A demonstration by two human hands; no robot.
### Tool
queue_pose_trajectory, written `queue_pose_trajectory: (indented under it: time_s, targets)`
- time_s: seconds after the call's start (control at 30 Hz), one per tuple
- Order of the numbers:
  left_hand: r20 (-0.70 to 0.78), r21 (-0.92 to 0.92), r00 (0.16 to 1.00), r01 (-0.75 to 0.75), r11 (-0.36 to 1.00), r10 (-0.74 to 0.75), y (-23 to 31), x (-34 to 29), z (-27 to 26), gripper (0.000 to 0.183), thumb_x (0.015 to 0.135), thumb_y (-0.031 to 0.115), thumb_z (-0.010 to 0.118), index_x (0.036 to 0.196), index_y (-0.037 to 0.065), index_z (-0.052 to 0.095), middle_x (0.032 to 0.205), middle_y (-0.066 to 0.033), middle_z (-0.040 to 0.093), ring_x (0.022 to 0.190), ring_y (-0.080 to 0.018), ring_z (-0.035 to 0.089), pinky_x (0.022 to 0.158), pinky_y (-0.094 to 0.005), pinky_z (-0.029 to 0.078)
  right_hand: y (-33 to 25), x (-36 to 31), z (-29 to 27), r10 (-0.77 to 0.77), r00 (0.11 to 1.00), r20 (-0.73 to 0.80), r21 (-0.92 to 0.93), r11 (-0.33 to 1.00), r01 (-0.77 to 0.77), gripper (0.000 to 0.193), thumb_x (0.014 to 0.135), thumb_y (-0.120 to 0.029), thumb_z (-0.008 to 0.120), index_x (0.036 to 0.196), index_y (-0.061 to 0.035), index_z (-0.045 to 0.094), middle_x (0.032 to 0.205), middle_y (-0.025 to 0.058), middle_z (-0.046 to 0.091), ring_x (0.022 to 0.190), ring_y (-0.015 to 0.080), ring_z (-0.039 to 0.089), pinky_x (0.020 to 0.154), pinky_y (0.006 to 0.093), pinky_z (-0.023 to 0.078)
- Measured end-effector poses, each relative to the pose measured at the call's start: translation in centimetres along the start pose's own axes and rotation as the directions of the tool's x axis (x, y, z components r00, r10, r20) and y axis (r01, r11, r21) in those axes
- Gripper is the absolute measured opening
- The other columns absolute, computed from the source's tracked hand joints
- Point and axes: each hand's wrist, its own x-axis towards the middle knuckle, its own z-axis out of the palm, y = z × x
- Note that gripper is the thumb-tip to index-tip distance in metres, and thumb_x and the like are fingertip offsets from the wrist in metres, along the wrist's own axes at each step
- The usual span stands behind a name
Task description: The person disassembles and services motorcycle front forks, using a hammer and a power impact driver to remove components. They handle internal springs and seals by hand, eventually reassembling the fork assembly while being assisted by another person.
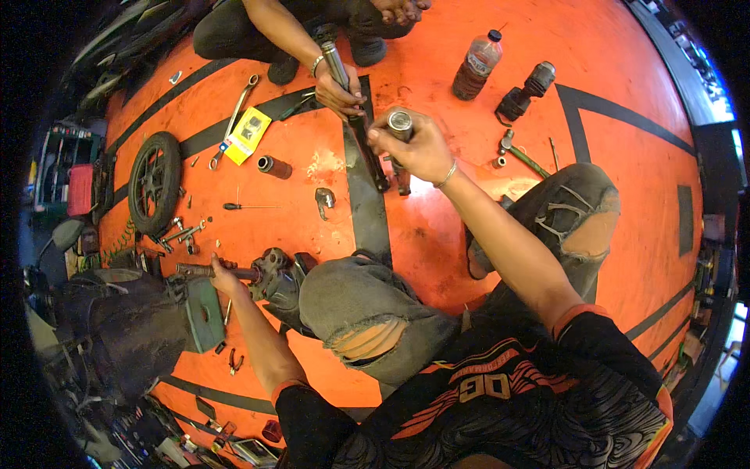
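My right hand point(422, 148) is closed around a motorcycle fork leg point(400, 122), whose round metal top points up at me. Its lower end comes down to the orange floor. Right beside it, a co-worker's hand point(341, 95) grips a second fork leg point(335, 66), held at a slant with its dark lower end by mine. Off to the left, my left hand point(225, 278) is wrapped round a dark tube point(194, 270) at the front of a motorcycle point(117, 320). Next to that tube is a dark round metal part point(275, 264).
A wheel point(155, 184), a ring spanner point(234, 117), a yellow packet point(248, 134), a dark cylinder point(274, 166) and a screwdriver point(248, 206) lie leftward. To the right are a bottle point(477, 66), a power tool point(526, 94) and a hammer point(522, 152). The co-worker squats opposite.
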Motion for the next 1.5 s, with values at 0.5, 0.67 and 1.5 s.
queue_pose_trajectory:
  time_s: [0.5,0.67,1.5]
  targets:
    - [-0.286,-0.121,0.951,-0.157,0.980,0.117,8.9,-14.9,-1.3,0.036,0.098,0.020,0.055,0.067,0.005,0.048,0.058,-0.0019,0.039,0.052,-0.0140,0.037,0.053,-0.0417,0.035,0.0,-1.5,-3.1,0.105,0.971,-0.213,0.069,0.993,-0.092,0.026,0.089,-0.025,0.071,0.100,-0.0016,0.067,0.062,0.0011,0.058,0.054,0.0075,0.054,0.050,0.0222,0.043]
    - [-0.382,-0.156,0.866,-0.405,0.901,0.323,21.4,-19.9,-3.7,0.032,0.097,0.023,0.057,0.071,0.007,0.045,0.057,-0.0013,0.036,0.052,-0.0148,0.036,0.053,-0.0403,0.039,0.3,-1.1,-2.6,-0.095,0.991,-0.090,0.059,0.993,0.100,0.026,0.084,-0.016,0.074,0.105,-0.0053,0.063,0.065,-0.0044,0.048,0.053,0.0041,0.040,0.047,0.0233,0.033]
    - [0.532,-0.584,0.403,-0.462,0.667,0.745,36.1,-35.4,14.3,0.039,0.098,0.035,0.045,0.065,0.014,0.040,0.047,0.0014,0.034,0.040,-0.0124,0.033,0.049,-0.0289,0.032,0.9,-5.6,-0.9,-0.055,0.995,-0.082,-0.162,0.986,0.041,0.028,0.082,-0.027,0.076,0.091,-0.0048,0.062,0.080,0.0146,0.065,0.073,0.0315,0.064,0.064,0.0390,0.049]
